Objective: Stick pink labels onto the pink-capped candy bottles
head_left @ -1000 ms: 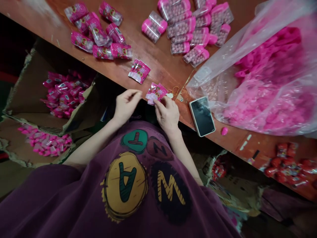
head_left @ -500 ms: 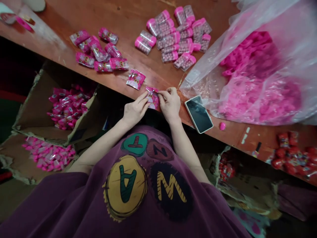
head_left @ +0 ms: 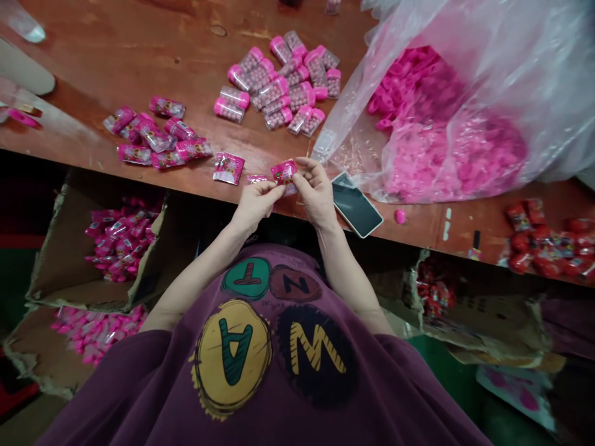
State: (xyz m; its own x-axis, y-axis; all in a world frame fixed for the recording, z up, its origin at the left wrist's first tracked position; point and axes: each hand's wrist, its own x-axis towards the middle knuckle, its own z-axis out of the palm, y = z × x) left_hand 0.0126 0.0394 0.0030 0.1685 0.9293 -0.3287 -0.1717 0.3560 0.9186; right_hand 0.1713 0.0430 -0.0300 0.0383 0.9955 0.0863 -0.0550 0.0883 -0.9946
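Both my hands meet at the near edge of the brown wooden table (head_left: pixel 186 56). My right hand (head_left: pixel 317 193) pinches a small pink printed wrapper (head_left: pixel 283 171) by its right side. My left hand (head_left: pixel 255 201) pinches the same wrapper from the left, fingers closed on it. Another flat pink wrapper (head_left: pixel 229 168) lies on the table just left of my hands. Further left sits a heap of wrapped pink candy packs (head_left: pixel 155 133). Behind my hands lies a cluster of clear candy boxes with pink caps (head_left: pixel 283 83).
A phone (head_left: pixel 356 205) lies face up right of my right hand. A big clear plastic bag of pink caps (head_left: pixel 446 124) fills the right side. Cardboard boxes with pink packs (head_left: pixel 118 238) stand below the table on the left. Red packs (head_left: pixel 553 244) lie far right.
My left hand came over and joined my right on the wrapper. Both hands lifted it slightly off the table edge. The view shifted, so the table shows lower and further left.
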